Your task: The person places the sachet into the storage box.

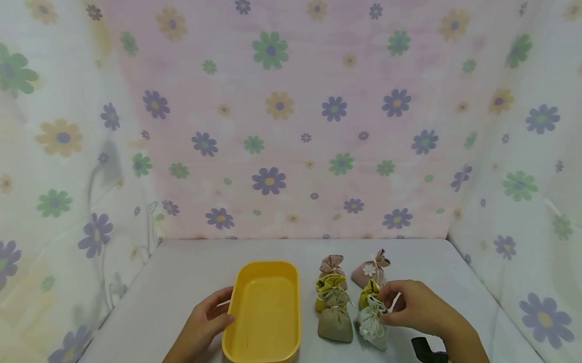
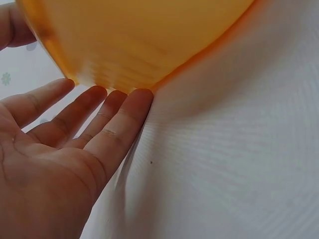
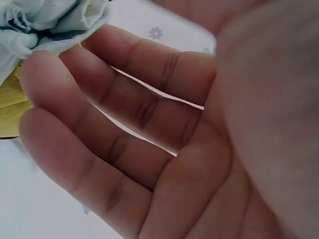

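Observation:
A yellow tray [image 1: 299,311] stands on the table, its inside bare. My left hand [image 1: 204,323] holds its left side, the thumb at the rim and the fingertips against the outer wall [image 2: 149,45]. At the right, my right hand [image 1: 418,308] pinches a pale drawstring pouch [image 1: 374,329] with a white flower near its gathered neck. In the right wrist view this pouch's cloth [image 3: 55,20] meets the fingertips, while the thumb's contact is hidden. Right behind it sits a mustard pouch [image 1: 368,293], partly covered by the hand and the pale pouch.
Farther back is a pink pouch [image 1: 365,274] with a white flower. Left of these, an olive-grey pouch [image 1: 334,326], a mustard pouch [image 1: 321,303] and a pink pouch [image 1: 331,263] stand in a row. Flowered cloth walls [image 1: 299,154] enclose the white table [image 1: 192,261].

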Demonstrator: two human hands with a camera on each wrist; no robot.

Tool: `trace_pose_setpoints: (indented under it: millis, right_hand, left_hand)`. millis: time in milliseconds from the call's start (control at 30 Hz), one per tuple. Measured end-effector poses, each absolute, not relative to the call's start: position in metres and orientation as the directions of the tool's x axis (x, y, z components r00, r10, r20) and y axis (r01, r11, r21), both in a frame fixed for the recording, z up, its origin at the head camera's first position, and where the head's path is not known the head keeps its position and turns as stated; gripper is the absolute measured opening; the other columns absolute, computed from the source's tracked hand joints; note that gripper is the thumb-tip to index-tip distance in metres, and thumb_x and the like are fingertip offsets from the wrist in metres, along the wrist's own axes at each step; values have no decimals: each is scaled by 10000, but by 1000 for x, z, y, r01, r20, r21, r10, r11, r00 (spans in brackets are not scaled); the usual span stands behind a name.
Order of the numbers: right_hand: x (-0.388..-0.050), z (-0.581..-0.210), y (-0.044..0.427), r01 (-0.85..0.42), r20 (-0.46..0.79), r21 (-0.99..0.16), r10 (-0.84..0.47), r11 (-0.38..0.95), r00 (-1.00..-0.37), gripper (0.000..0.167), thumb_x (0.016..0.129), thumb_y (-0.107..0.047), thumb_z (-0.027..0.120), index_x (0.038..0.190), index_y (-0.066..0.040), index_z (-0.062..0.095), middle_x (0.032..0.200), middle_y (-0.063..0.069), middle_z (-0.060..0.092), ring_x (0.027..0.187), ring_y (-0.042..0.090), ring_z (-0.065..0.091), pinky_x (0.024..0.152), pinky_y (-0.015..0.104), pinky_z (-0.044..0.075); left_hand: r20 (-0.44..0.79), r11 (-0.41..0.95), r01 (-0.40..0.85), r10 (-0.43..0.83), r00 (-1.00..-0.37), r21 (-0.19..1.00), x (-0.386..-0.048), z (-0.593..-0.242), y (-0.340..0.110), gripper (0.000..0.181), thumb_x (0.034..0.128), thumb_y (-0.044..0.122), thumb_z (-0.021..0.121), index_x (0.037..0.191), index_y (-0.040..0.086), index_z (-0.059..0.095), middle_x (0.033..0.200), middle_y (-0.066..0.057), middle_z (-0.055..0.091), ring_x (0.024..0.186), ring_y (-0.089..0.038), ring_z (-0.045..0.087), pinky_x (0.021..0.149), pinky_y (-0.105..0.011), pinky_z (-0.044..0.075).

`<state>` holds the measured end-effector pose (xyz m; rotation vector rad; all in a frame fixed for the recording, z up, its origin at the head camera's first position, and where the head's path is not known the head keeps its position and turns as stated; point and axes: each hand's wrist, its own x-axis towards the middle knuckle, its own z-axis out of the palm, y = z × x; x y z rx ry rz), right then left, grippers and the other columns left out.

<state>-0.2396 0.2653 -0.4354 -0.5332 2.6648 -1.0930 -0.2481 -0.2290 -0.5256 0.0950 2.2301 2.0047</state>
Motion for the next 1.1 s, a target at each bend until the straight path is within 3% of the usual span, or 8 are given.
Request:
trace_pose_setpoints:
  millis: [367,533,733,833,1100]
  right_hand:
    - [-245,-442,261,-309,25,-625,-377,717,-926,74,888,-178,781,949,-214,756,889,-88,716,761,87,662,630,249,543]
    - [-245,-439,258,-294,36,-629,-351,720,-936,21,901,-180,759,921,-176,753,846,-87,711,735,73,649,631,249,550]
    - [-243,-435,255,-328,50,-636,-387,698,-921,54,920,-183,735,916,-131,746,842,-71,708,719,78,649,615,255,552]
    - [-241,-433,253,-346,76,-618,-383,707,-920,29,911,-145,717,902,-158,742,830,-90,701,704,66,636,611,255,548]
    - [-234,-428,251,-394,199,-594,-346,701,-917,192,854,-43,708,854,-235,720,809,-122,692,682,37,622,617,242,554]
  left_hand:
    - [-72,129,-51,169,-983,990,-242,-522,-230,666,881,122,749,1497,96,498,1562,-148,496,1368,-348,558,998,-386,584]
    - [-83,115,-61,203,-976,992,-245,-524,-229,672,899,163,758,1508,101,482,1561,-149,497,1366,-338,562,1010,-411,578]
    - [-81,106,-57,233,-969,993,-245,-524,-226,679,909,172,739,1522,98,454,1556,-172,493,1362,-352,563,994,-426,587]
    - [-81,121,-55,221,-972,991,-244,-524,-225,690,904,161,722,1534,113,446,1539,-198,498,1350,-368,568,966,-434,599]
    - [-90,121,-65,211,-973,991,-246,-527,-225,699,899,169,722,1544,144,452,1527,-183,511,1334,-349,580,956,-432,603]
